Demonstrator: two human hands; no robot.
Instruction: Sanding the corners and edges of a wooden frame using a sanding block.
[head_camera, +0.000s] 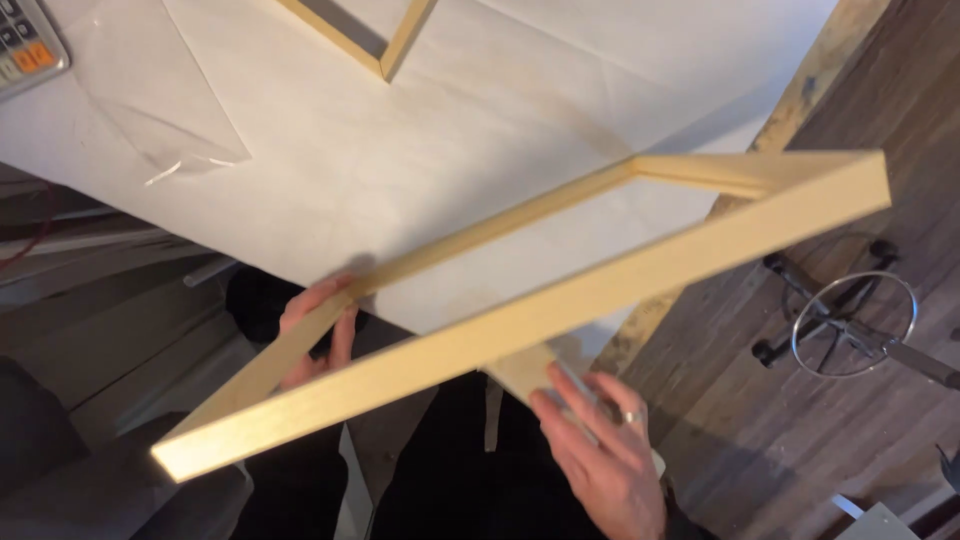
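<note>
A pale wooden stretcher frame (560, 300), bare and rectangular, is held tilted in the air over the edge of the paper-covered worktop (480, 130). Its near bars are gripped from below by the left hand (318, 330) and the right hand (600, 450).

Off at the far left corner of my tabletop (480, 130) lies a calculator (28, 45), cut by the picture's edge: a pale grey body with dark keys and a pair of orange ones. Its screen is out of view. Just beside it, on the white sheet covering the tabletop, lies a clear plastic sleeve (150, 105), flat, empty-looking and glossy, with one edge catching the light. I see no labels or signs anywhere else.
</note>
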